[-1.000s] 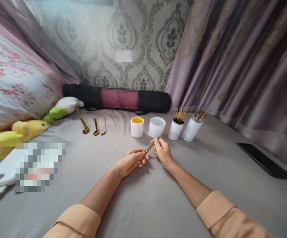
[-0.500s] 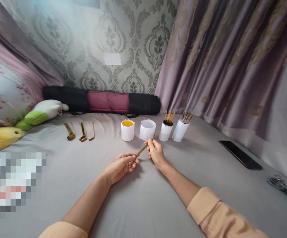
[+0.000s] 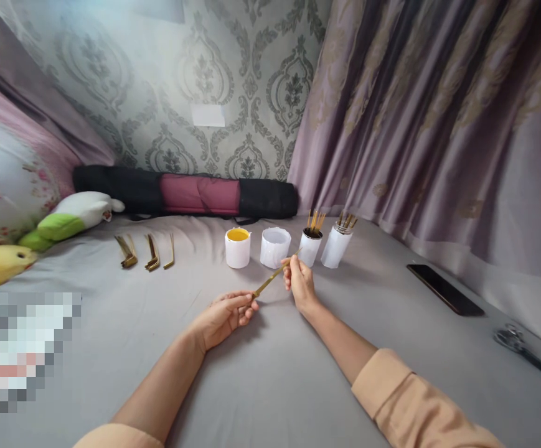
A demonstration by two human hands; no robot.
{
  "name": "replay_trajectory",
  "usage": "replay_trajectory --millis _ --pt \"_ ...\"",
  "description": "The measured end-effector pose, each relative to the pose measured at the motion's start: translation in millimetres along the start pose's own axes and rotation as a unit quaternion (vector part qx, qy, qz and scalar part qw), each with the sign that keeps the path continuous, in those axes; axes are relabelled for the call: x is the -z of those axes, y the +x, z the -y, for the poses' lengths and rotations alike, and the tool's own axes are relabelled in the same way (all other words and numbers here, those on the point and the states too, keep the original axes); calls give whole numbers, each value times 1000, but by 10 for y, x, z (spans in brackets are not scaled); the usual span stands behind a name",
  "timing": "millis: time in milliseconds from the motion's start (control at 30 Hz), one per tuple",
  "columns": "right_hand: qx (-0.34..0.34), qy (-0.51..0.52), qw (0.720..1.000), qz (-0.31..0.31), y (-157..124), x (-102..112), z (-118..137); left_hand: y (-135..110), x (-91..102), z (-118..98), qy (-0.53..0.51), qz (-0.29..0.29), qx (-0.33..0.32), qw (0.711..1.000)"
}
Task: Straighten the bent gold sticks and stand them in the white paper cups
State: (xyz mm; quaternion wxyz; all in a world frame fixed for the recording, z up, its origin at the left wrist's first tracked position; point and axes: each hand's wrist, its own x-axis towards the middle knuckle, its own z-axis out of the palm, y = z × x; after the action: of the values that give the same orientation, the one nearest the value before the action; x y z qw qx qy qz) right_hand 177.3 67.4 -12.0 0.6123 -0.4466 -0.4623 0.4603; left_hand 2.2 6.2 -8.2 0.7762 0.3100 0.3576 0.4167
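Observation:
My right hand (image 3: 301, 283) pinches a thin golden stick (image 3: 272, 277) near its upper end, over a grey bedsheet (image 3: 270, 373). My left hand (image 3: 223, 314) lies on the sheet with its fingers curled at the stick's lower tip; whether it grips the tip is unclear. Just beyond the hands stand a white cup of yellow stuff (image 3: 238, 247), an empty-looking white cup (image 3: 275, 246), and two white cups (image 3: 309, 242) (image 3: 338, 241) holding several golden sticks.
Three bent golden pieces (image 3: 146, 251) lie to the left on the sheet. Soft toys (image 3: 71, 214) and a floral pillow sit far left. A black and maroon roll bag (image 3: 186, 193) lies by the wall. A dark phone (image 3: 442, 289) and scissors (image 3: 522, 348) lie at right, below purple curtains.
My right hand has lifted slightly and moved toward the cups with the stick. The view has shifted right, bringing the scissors into sight. My left hand stays at the stick's lower tip.

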Motion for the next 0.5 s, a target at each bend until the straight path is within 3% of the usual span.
replay_trajectory --millis 500 --pt "-19 42 997 -59 170 185 175 -5 16 -10 -9 7 3 1000"
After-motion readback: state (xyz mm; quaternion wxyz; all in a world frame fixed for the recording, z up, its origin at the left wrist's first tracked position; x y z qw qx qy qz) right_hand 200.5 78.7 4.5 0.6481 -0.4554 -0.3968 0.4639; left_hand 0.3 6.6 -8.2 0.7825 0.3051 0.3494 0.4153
